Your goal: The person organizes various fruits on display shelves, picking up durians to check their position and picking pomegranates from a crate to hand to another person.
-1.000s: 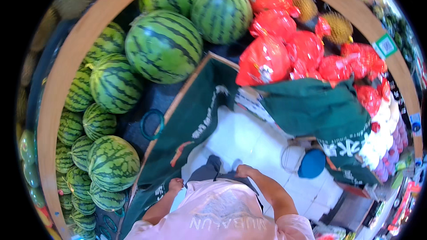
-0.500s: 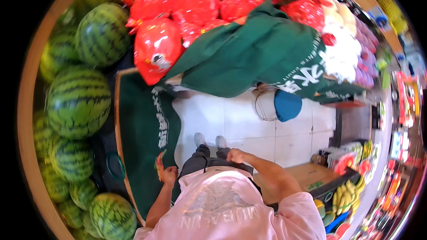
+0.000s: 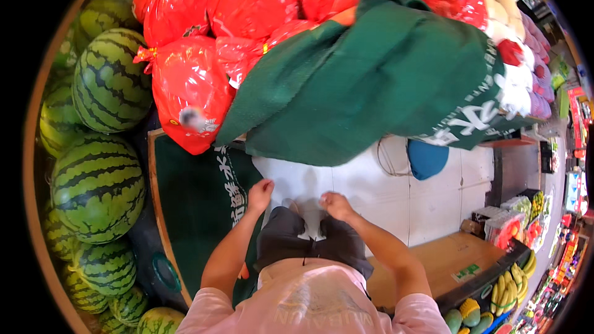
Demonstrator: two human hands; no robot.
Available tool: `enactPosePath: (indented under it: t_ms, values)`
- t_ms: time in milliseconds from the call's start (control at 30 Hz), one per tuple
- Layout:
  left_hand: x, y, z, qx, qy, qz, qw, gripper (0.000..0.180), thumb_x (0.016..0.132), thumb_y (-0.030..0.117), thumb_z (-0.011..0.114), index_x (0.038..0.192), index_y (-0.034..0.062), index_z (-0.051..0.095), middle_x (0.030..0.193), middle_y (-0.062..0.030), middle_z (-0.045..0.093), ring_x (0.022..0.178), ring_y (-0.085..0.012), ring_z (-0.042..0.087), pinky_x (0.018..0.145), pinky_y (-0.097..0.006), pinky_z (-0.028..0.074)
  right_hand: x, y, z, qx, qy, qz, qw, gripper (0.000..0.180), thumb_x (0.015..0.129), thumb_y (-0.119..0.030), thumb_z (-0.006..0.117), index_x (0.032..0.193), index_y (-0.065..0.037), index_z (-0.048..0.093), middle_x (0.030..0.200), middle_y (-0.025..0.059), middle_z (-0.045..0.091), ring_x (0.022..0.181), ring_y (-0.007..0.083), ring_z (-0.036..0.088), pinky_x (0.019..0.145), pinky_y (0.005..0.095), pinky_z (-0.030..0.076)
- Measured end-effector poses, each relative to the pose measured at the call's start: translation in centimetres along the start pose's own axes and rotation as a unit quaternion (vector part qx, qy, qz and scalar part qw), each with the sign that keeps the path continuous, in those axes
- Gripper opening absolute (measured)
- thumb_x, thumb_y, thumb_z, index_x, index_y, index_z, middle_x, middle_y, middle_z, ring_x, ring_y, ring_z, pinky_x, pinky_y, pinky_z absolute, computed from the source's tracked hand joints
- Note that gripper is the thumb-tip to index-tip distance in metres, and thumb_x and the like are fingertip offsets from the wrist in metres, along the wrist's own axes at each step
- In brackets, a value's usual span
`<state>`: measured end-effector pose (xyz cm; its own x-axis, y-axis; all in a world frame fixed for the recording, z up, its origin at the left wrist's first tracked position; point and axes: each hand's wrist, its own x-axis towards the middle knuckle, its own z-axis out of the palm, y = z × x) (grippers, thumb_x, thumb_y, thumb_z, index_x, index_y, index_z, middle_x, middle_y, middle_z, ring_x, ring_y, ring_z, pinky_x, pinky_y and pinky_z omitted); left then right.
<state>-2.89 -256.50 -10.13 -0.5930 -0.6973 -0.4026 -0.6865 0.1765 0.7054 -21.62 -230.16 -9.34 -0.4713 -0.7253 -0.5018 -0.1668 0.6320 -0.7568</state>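
Observation:
My left hand (image 3: 260, 196), its fingers curled closed, is raised beside the edge of a green cloth panel (image 3: 192, 216) with white lettering. To its right, my right hand (image 3: 336, 205) hovers above the tiled floor, fingers also curled in, with nothing visible in them. Ahead of both hands, a large green cloth (image 3: 346, 93) lies rumpled over red plastic-wrapped bundles (image 3: 189, 89). Neither hand touches it. A small orange patch shows on the panel beside my left forearm.
Striped watermelons (image 3: 98, 187) fill the wooden-edged stand on the left. A blue-seated stool (image 3: 427, 159) is partly under the cloth. On the right are a brown board (image 3: 439, 266), bananas (image 3: 508, 287) and fruit packs. White and purple net-wrapped fruit (image 3: 518, 86) sits at the far right.
My left hand has moved forward and right, away from the orange patch. My right hand has come forward from my waist. The view has shifted closer to the red bundles and large green cloth.

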Motion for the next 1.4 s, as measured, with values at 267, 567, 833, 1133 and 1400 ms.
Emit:
enactPosePath:
  t_ms: [267,567,833,1133,1400]
  values:
    - [13.0,4.6,-0.8,-0.139,0.292,0.233,0.917,0.015,0.091,0.012,0.068,0.096,-0.0015,0.072,0.077,-0.0134,0.072,0.069,-0.0192,0.067,0.067,-0.034,0.051,20.1,1.6,-4.8,-0.02,0.394,-0.341,0.853,0.039,0.095,-0.025,0.068,0.123,0.001,0.064,0.11,0.015,0.071,0.101,0.0308,0.066,0.091,0.0407,0.051]
    - [15.4,1.3,0.7,-0.13,0.337,0.29,0.886,0.016,0.089,0.01,0.076,0.092,-0.0049,0.072,0.08,-0.0126,0.072,0.067,-0.0158,0.065,0.062,-0.029,0.052,23.9,-1.0,-5.1,0.066,0.335,-0.358,0.869,0.039,0.092,-0.012,0.071,0.126,0.003,0.059,0.113,0.0112,0.066,0.104,0.0192,0.06,0.095,0.0346,0.048]
    - [16.2,3.1,1.2,0.05,0.415,0.51,0.752,0.012,0.081,0.0,0.079,0.088,0.0003,0.069,0.08,-0.0114,0.069,0.066,-0.0242,0.066,0.058,-0.032,0.052,23.4,-5.8,-5.3,0.059,0.402,-0.492,0.77,0.064,0.087,-0.005,0.072,0.144,0.004,0.044,0.13,0.014,0.056,0.122,0.023,0.053,0.105,0.0349,0.041]
    - [17.3,0.5,-0.3,0.17,0.508,0.511,0.672,0.023,0.078,0.005,0.081,0.098,0.0024,0.069,0.111,-0.0154,0.062,0.101,-0.0345,0.059,0.082,-0.042,0.05,24.7,-5.0,-5.6,0.076,0.448,-0.485,0.747,0.064,0.079,-0.022,0.082,0.13,0.007,0.055,0.129,0.0242,0.059,0.125,0.0398,0.054,0.106,0.0446,0.043]
    - [16.1,-0.4,-6.7,0.243,0.592,0.306,0.705,0.041,0.098,0.028,0.062,0.129,0.0014,0.06,0.14,-0.0204,0.054,0.129,-0.0384,0.049,0.106,-0.048,0.04,23.9,-7.2,-7.1,0.145,0.458,-0.358,0.801,0.047,0.084,-0.027,0.078,0.113,0.008,0.068,0.12,0.027,0.067,0.111,0.0387,0.065,0.097,0.042,0.048]
